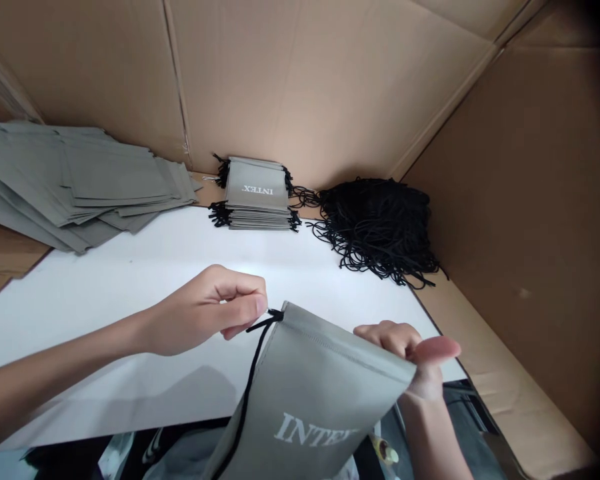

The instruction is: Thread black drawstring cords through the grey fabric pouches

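A grey drawstring bag (325, 380) with white INTEX lettering is held up over the near edge of the table. Black cord (253, 373) comes out at its upper left corner and runs down its left side. Closed in a pinch, my left hand (220, 310) is at that corner; a thin shiny bit shows between its fingertips and the cord. My right hand (405, 350) grips the bag's upper right corner, fingers curled behind the fabric and thumb sticking out to the right. The bag's lower end is cut off by the frame.
Flat grey fabric pieces (105, 173) are piled at the left. At the back stands a stack of INTEX bags (257, 193) with black cord ends. A heap of black cords (380, 227) lies to its right. Cardboard walls (290, 80) enclose the white table (145, 267).
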The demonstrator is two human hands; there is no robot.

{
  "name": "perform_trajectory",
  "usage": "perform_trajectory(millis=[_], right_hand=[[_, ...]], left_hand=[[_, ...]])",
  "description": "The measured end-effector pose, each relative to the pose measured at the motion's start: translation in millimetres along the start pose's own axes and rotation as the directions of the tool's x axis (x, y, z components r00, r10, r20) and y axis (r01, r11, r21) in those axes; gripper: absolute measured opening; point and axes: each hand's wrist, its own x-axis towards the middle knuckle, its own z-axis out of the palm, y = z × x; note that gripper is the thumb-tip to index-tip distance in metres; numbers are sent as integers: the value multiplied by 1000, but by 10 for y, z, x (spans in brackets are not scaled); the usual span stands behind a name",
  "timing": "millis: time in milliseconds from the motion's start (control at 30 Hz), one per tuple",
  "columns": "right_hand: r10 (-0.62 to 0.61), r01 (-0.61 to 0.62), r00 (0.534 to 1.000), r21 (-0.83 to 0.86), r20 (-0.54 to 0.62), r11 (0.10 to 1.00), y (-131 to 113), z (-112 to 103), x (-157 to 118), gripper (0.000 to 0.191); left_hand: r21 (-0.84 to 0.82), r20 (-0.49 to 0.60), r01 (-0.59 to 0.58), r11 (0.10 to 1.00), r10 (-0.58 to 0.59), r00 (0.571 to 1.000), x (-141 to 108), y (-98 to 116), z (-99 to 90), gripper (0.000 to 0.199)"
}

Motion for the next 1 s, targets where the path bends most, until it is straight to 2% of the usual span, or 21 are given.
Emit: perform_trajectory(millis=[100,200,300,367,433,500,567,633,733,800,867,933,1000], right_hand=[[25,-5,993,-175,116,985,-88,-90,25,71],[96,23,966,-450,240,893,-282,-82,111,61],[70,137,956,-642,287,755,-443,83,239,49],[32,213,947,-699,320,683,-479,234,325,38],[-34,314,930,-739,367,596,-471,365,395,29],[-142,421,905,-792,402,441,-456,448,442,27],[-250,493,864,-837,438,238,-456,486,467,25],[-307,522,821,-851,482,57,-477,499,477,23],[-314,534,780,-837,541,-116,-517,511,479,21],[-297,551,761,-816,577,-174,-530,525,477,20],[-281,577,743,-794,608,-194,-523,538,474,24],[-264,590,738,-784,621,-193,-502,544,470,29],[-247,588,749,-788,616,-181,-474,541,464,30]], left_hand=[[95,-71,3,995,4,997,-3,11,-13,36],[196,-145,-7,980,36,989,2,-4,-7,38],[309,-123,-77,948,120,985,2,-31,32,37],[383,-85,-151,911,198,977,-7,-36,60,35],[451,-97,-182,874,251,963,-22,-15,71,34],[491,-160,-137,860,244,956,-36,31,59,30],[497,-207,-85,863,213,955,-46,84,30,27],[505,-195,-87,859,212,957,-50,121,-6,25],[568,-141,-133,812,256,956,-56,126,-65,25],[647,-74,-166,744,278,958,-61,99,-103,25],[738,44,-242,630,313,949,-64,54,-134,27],[827,164,-342,447,390,906,-59,-3,-153,28],[881,245,-406,241,502,829,-45,-60,-156,28]])
